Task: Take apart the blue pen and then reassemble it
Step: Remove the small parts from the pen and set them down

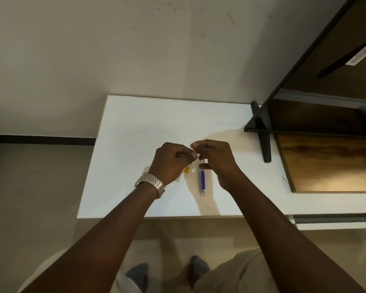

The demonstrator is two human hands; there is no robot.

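Observation:
The blue pen (202, 181) lies on the white table (135, 127), its metal tip pointing toward me. Its upper, clear end runs under the fingers of my right hand (217, 158). My left hand (170, 160), with a metal watch on the wrist, is just left of the right one, and their fingertips meet above the table. Both hands pinch a small yellow part (193, 151) between them. A second yellow piece (187, 169) shows below my left hand's fingers; whether it is held or lying on the table I cannot tell.
A dark monitor (317, 102) on a black foot (264, 142) stands at the table's right, over a wooden board (330, 163). A beige wall is behind the table. The table's front edge is close to my legs.

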